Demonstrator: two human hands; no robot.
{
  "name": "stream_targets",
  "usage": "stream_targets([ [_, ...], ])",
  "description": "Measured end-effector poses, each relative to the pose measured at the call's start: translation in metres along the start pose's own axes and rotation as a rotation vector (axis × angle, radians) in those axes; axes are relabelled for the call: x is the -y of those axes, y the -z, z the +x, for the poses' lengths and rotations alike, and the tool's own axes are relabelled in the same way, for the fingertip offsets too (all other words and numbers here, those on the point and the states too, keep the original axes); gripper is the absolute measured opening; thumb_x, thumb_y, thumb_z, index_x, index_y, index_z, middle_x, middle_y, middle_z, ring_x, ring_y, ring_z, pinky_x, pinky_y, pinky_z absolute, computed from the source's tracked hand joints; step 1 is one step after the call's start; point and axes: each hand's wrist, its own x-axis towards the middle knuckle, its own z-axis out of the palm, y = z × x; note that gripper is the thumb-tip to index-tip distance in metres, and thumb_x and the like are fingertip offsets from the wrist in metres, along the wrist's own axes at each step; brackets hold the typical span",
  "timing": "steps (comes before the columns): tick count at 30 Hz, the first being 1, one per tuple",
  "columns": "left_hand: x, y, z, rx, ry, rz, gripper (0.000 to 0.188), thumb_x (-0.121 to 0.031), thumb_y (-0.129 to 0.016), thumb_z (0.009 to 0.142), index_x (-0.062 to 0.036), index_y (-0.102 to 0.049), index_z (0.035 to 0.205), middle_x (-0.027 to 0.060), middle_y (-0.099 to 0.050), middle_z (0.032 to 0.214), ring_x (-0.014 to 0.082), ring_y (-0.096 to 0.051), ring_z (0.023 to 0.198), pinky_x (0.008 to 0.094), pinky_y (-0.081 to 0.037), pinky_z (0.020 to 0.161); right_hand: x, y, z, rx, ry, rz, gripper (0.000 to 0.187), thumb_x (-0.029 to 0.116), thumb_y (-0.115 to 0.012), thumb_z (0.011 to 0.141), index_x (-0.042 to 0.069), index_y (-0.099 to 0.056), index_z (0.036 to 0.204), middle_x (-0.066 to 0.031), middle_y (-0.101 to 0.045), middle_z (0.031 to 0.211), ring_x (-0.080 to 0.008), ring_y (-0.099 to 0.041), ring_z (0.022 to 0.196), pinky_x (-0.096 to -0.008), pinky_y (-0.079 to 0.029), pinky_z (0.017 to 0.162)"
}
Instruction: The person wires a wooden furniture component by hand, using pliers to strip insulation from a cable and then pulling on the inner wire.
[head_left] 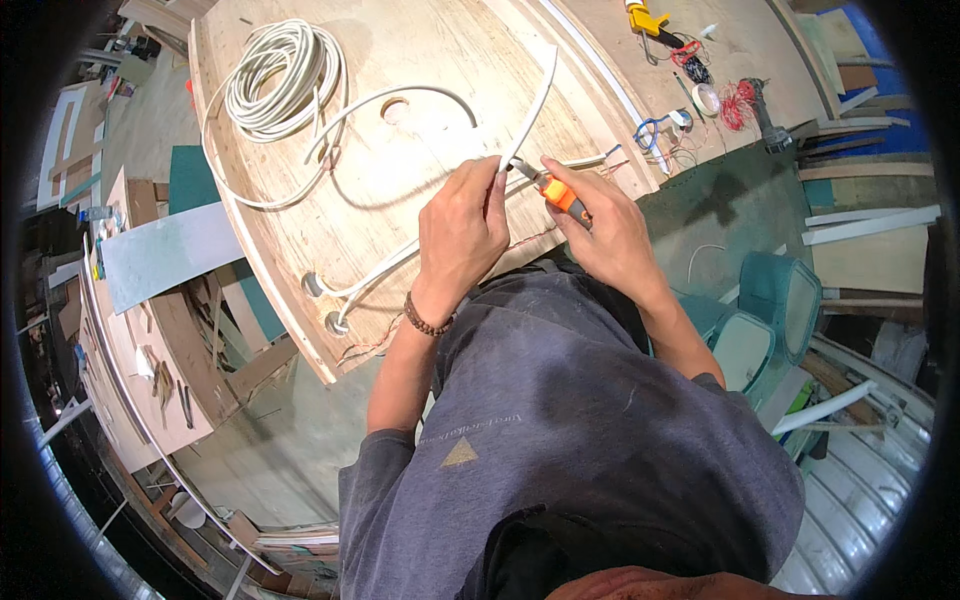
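Observation:
My left hand [462,225] is closed around a white cable [532,108], whose upper length sticks out past the fingers, away from me. In my right hand [605,225] is an orange-and-black utility knife [562,196]. Its short metal end meets the cable right by the left fingertips. Both hands are above a pale wooden panel [380,230]. A large coil of the same cable [285,80] lies on the panel at the far left. Nearer me, cable lengths run to two round holes [312,284] at the panel's edge.
A glue gun with a yellow body [645,18], a tape roll [705,99], tangled red wire [738,105] and a cordless drill [770,120] lie at the far right. Green chairs [775,300] stand at my right. Pliers [163,385] rest on a left-hand board.

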Motion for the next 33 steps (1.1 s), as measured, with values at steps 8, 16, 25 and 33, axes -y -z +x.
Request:
stream_targets([
  [8,-0.004,0.009,-0.001,-0.041,0.050,0.019,0.015,-0.012,-0.062,0.097,-0.0029,-0.069,0.106,0.0139,-0.066,0.082,0.0344,-0.064,0.070,0.0412,-0.049,0.060,0.001,-0.006,0.004,0.049,0.056,0.135,0.048,0.010,-0.067,0.091,0.008,-0.059,0.138,-0.0190,-0.066,0.116,-0.0380,-0.063,0.101,-0.0442,-0.051,0.088],
  [16,-0.007,0.010,-0.006,-0.099,0.025,-0.006,0.015,-0.011,-0.063,0.097,-0.0025,-0.069,0.107,0.0142,-0.065,0.081,0.0338,-0.064,0.068,0.0403,-0.049,0.059,-0.001,-0.017,0.004,0.151,0.012,0.292,0.045,0.012,-0.067,0.095,0.003,-0.057,0.138,-0.0187,-0.064,0.119,-0.0322,-0.063,0.103,-0.0395,-0.049,0.092],
  [25,-0.012,0.013,-0.013,-0.127,0.107,0.024,0.017,-0.015,-0.065,0.097,-0.0040,-0.072,0.109,0.0153,-0.071,0.087,0.0325,-0.067,0.069,0.0382,-0.050,0.060,0.011,-0.001,0.009,0.144,0.077,-0.036,0.052,0.018,-0.067,0.095,0.008,-0.054,0.144,-0.0178,-0.069,0.118,-0.0390,-0.065,0.108,-0.0451,-0.052,0.090],
  [33,-0.014,0.012,-0.016,-0.132,0.129,0.024,0.019,-0.016,-0.065,0.097,-0.0045,-0.072,0.111,0.0152,-0.072,0.089,0.0317,-0.069,0.070,0.0376,-0.051,0.061,0.006,-0.008,0.006,0.079,0.114,0.081,0.048,0.015,-0.068,0.093,0.008,-0.057,0.140,-0.0156,-0.069,0.109,-0.0390,-0.067,0.097,-0.0468,-0.053,0.082],
])
